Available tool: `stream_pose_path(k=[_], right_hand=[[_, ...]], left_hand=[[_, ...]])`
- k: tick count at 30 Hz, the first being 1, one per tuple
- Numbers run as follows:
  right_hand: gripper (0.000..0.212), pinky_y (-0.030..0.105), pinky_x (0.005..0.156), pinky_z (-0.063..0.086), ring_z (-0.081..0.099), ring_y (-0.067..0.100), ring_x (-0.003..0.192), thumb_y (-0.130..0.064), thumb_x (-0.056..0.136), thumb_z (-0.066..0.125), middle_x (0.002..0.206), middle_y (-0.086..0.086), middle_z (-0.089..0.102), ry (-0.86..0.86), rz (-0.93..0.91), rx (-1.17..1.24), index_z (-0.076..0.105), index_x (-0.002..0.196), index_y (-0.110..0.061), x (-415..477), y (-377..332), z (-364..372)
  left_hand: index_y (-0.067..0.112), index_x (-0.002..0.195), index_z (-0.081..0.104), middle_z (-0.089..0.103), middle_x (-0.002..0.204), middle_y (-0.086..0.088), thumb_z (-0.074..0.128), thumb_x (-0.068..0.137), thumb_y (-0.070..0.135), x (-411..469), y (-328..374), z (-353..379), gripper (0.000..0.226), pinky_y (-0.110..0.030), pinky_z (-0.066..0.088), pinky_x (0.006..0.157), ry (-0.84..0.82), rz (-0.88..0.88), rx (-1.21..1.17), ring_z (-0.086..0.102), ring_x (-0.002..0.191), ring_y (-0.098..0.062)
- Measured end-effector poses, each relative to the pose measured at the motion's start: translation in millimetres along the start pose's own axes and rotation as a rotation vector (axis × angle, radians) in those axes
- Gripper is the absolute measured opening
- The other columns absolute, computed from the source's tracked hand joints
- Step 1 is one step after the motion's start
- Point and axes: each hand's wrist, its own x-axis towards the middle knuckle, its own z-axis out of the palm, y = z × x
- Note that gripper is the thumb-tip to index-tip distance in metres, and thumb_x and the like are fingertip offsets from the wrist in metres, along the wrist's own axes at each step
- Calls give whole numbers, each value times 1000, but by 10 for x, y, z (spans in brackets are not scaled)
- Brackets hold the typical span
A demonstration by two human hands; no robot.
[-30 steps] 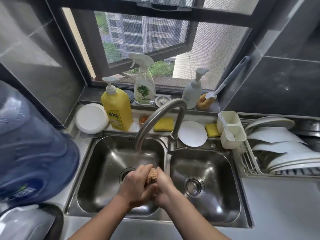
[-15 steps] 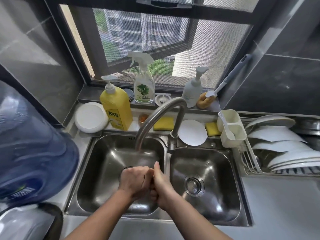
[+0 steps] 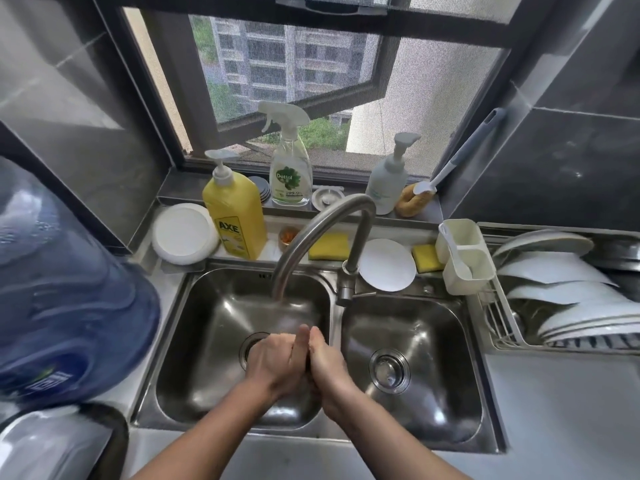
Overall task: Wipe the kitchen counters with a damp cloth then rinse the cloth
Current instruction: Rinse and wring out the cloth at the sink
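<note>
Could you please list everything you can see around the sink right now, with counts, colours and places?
Sink: one, steel, two basins.
Faucet: one, steel, spout over the left basin.
Water jug: one, blue, far left.
Soap bottle: one, yellow, behind the left basin.
Spray bottle: one, clear, on the sill.
Pump bottle: one, white, on the sill.
Brush: one, grey handle, leaning in the right corner.
Sponges: two, yellow, behind the faucet.
Caddy: one, cream, right of the sponges.
Dish rack: one, wire, holding white plates, right.
Left hand: over the left basin, pressed to the right.
Right hand: beside it; no cloth visible between them.
</note>
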Motion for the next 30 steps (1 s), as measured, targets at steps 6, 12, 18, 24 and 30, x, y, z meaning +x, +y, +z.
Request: stream_pose_path(k=[6,12,18,24,30], right_hand=[[57,33,76,44,63,32,94,-51,95,38,89,15,71,189,-307,-438,72,83,-8,28,-80,-98],[61,35,60,32,57,28,65,-50,91,31,60,12,60,263,-696,-669,58,58,-6,-16,13,-144],[52,31,43,31,52,21,41,-32,93,43,44,3,55,355,-1255,-895,52,47,-10,178,-34,-214],[52,30,44,36,48,24,39,-28,98,39,45,2,51,226,-1558,-878,48,48,-17,211,-215,-300],[50,33,45,39,48,25,43,-29,100,39,48,2,51,205,-1603,-862,49,53,-17,351,-114,-366]], left_hand=[[6,88,74,73,95,-16,33,100,45,77,126,34,58,-31,42,70,-238,-454,-458,63,87,-25],[21,55,48,37,44,6,47,94,30,-52,232,-116,41,-20,19,40,-470,-669,-869,30,35,-7],[23,49,36,29,45,3,40,95,26,-13,216,-201,46,-18,11,40,-594,-819,-994,22,35,-7],[24,50,28,21,48,2,35,90,29,7,172,-171,41,-23,5,51,-683,-880,-1016,14,42,-9],[23,49,33,25,47,3,37,90,25,-8,248,-105,41,-19,8,42,-582,-837,-1030,18,38,-8]])
